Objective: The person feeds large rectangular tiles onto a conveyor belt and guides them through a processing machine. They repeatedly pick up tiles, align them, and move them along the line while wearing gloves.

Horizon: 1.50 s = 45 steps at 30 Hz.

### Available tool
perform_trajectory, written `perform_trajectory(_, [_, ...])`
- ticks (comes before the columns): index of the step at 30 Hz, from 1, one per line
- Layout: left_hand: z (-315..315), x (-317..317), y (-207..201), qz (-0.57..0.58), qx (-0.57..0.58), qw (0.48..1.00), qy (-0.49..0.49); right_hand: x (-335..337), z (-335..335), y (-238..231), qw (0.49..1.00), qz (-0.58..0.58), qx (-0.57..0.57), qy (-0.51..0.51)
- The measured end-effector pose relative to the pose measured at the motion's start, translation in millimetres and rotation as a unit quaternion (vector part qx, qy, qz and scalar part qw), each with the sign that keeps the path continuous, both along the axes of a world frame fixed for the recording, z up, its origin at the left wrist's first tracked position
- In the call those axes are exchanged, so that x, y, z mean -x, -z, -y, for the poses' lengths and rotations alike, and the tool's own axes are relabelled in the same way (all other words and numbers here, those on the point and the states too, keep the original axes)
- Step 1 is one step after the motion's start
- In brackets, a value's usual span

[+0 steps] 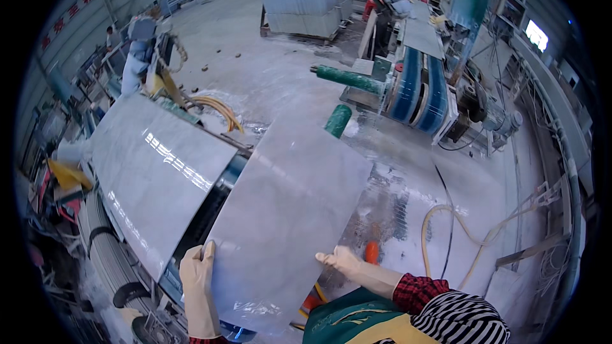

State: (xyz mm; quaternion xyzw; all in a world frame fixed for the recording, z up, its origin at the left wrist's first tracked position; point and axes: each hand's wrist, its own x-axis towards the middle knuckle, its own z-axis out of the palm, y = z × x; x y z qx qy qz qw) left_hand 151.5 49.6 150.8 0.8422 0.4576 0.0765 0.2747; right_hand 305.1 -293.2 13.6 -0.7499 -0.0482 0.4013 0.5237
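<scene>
I see the left hand (198,280) pinching the slab (287,197) by its left edge, centre to lower centre of the frame, and the right hand (344,261) gripping its right edge. If either grip slackens, the glossy slab could slip; tilting left could chip it against the second slab (159,172). I can't see the fingers underneath, or any support.

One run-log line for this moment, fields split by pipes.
left hand: gloved, holding pale slab by left edge | right hand: gloved, at its right edge | nearby: second slab to the left, green cylinder beyond
</scene>
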Motion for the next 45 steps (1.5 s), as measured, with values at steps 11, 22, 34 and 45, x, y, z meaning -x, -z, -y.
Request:
perform_trajectory(11, [175,-359,38,-0.010,0.037,0.995,0.097,-323,160,-34,0.938,0.005,-0.228,0.262])
perform_trajectory(22, [351,-578,112,-0.061,0.119,0.966,0.223,-521,352,0,0.901,-0.037,-0.167,0.399])
perform_trajectory(34, [332,-619,182,-0.123,0.316,0.929,0.147,-385,357,0,0.890,-0.110,-0.185,0.403])
perform_trajectory(45, [330,-646,158,-0.050,0.422,0.891,0.159,-315,293,0,0.827,-0.035,-0.055,0.558])
